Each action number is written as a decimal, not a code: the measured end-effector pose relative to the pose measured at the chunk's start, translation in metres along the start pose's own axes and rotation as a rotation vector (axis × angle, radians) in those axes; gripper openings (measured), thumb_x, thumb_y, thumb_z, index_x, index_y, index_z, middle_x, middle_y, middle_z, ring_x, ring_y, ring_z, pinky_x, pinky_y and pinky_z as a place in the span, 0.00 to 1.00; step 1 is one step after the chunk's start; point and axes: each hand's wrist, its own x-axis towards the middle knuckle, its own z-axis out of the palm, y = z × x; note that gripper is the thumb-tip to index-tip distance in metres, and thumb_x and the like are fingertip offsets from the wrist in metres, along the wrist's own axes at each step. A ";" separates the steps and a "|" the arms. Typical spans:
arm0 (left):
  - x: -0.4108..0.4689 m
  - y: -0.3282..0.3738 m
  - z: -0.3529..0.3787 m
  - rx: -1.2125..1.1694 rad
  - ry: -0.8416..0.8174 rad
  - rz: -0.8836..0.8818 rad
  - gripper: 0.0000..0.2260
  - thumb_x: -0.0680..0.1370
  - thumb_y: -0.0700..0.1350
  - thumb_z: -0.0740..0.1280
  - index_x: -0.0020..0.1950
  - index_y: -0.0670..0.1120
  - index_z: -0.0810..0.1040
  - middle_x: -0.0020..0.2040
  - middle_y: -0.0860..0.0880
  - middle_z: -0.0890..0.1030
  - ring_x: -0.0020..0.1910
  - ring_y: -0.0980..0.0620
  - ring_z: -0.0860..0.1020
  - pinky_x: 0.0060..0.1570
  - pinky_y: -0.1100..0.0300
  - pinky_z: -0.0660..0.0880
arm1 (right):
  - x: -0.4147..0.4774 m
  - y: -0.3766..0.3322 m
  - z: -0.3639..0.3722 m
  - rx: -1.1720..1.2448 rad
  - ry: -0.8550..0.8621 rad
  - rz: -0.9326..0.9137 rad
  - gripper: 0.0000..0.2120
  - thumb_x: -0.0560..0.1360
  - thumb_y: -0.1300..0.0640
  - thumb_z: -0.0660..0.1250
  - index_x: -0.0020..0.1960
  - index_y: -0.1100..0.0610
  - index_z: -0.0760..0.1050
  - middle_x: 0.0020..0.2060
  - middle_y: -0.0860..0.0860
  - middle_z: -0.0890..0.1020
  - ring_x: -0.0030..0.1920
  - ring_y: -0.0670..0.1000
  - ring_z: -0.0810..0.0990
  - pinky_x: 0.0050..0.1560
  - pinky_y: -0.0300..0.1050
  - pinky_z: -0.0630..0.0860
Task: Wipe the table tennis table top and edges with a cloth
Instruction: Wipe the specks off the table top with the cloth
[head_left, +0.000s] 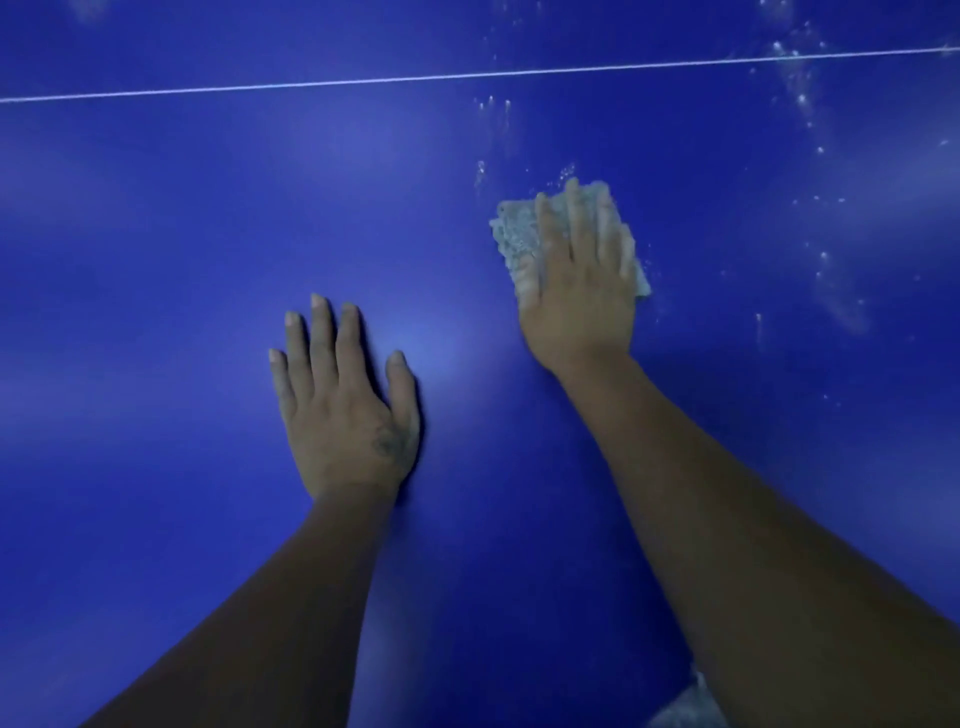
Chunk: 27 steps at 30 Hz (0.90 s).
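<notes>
The blue table tennis table top (182, 234) fills the view. My right hand (582, 291) lies flat on a small pale grey cloth (511, 236), pressing it onto the surface right of centre; the cloth shows past the fingers on the left and at the lower right. My left hand (345, 410) rests palm down on the bare table, fingers spread, holding nothing, a little nearer to me and to the left of the cloth.
A thin white line (467, 75) crosses the table beyond both hands. White specks and wet streaks (810, 104) dot the surface at the upper right. A pale patch (685, 706) shows at the table's near edge, bottom right.
</notes>
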 end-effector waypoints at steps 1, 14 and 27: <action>0.002 0.000 0.002 0.006 0.008 0.006 0.29 0.86 0.56 0.59 0.85 0.43 0.67 0.87 0.45 0.61 0.88 0.42 0.55 0.87 0.41 0.49 | 0.002 -0.008 -0.001 0.004 -0.006 0.025 0.33 0.84 0.42 0.42 0.88 0.50 0.49 0.88 0.54 0.49 0.87 0.60 0.45 0.86 0.62 0.47; 0.004 -0.003 0.008 0.031 0.054 0.032 0.28 0.85 0.52 0.62 0.83 0.42 0.69 0.86 0.44 0.64 0.88 0.41 0.57 0.85 0.37 0.55 | -0.012 -0.040 0.012 0.048 -0.062 -0.344 0.31 0.87 0.44 0.50 0.88 0.49 0.52 0.88 0.53 0.50 0.87 0.60 0.46 0.85 0.66 0.48; 0.004 -0.006 0.010 0.053 0.031 0.038 0.28 0.84 0.52 0.61 0.83 0.41 0.70 0.86 0.43 0.64 0.88 0.41 0.57 0.85 0.36 0.55 | -0.008 -0.069 0.012 0.114 -0.084 -0.314 0.29 0.87 0.43 0.52 0.87 0.47 0.56 0.88 0.53 0.52 0.87 0.60 0.46 0.85 0.66 0.45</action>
